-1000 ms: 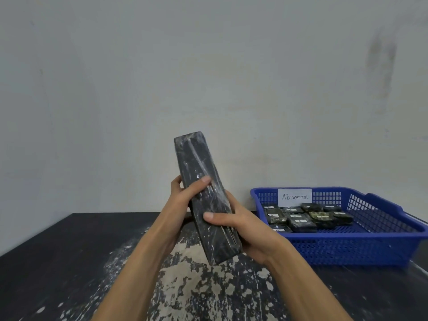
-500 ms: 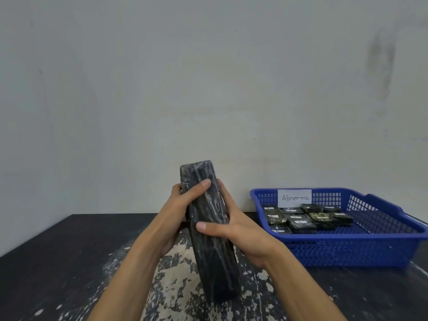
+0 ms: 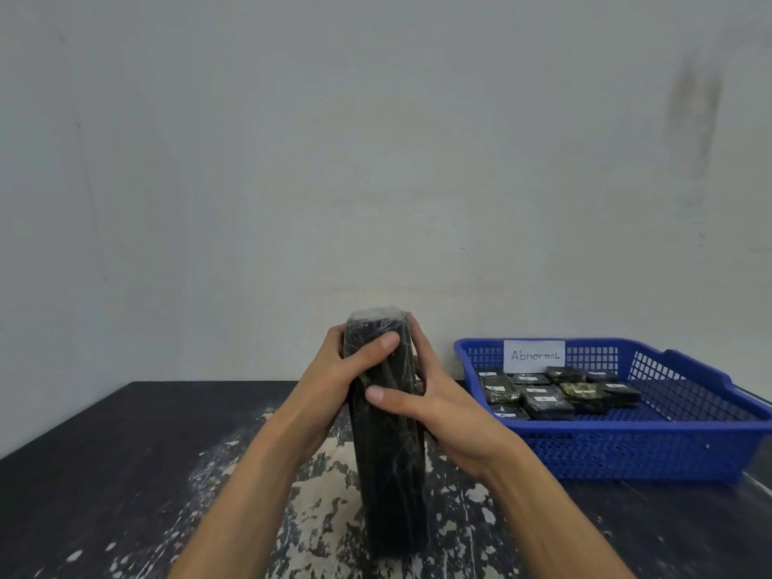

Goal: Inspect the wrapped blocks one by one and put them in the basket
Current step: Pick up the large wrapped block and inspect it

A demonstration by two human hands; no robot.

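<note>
Wrapped block (image 3: 390, 474) upright (long axis near-vertical)

1. The worktop (image 3: 104, 474) is dark, almost black, and runs back to a pale wall (image 3: 376, 160).
2. In its middle the surface is worn to a pale, flaky patch (image 3: 317, 516), with scattered specks spreading to the near left.
3. A blue mesh basket (image 3: 626, 457) stands on it at the far right, close to the wall.
4. A white label (image 3: 534, 355) on the basket's far side reads "Abnormal".

The long black block (image 3: 388, 453) wears glossy, creased clear plastic film. Right of it, the blue perforated plastic basket (image 3: 626, 453) carries a matt white paper label (image 3: 534, 355). The dark tabletop (image 3: 125, 453) beneath looks rough, its paint flaking.
</note>
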